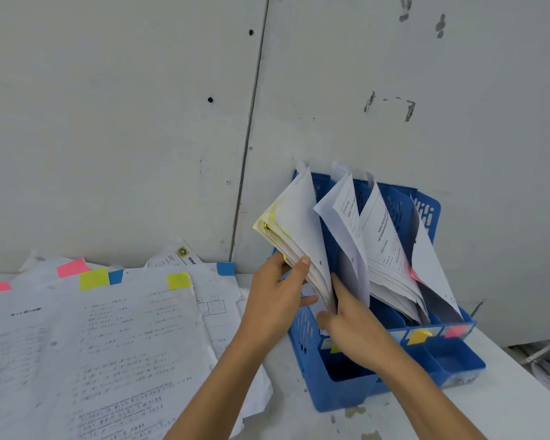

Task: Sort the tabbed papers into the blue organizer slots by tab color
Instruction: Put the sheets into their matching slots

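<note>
The left hand (275, 293) is gripping a yellow-tabbed stack of papers (294, 223), thumb curled over its edge, in the leftmost slot of the blue organizer (340, 389). The right hand (356, 328) is pinching the same stack lower down. Loose sheets (108, 328) with coloured tabs are lying on the table (505, 392), left of the organizer.

Single head view, wide-angle.
Worn on my head, facing forward and down, close over blue organizer (340, 389) against the wall (108, 122).
</note>
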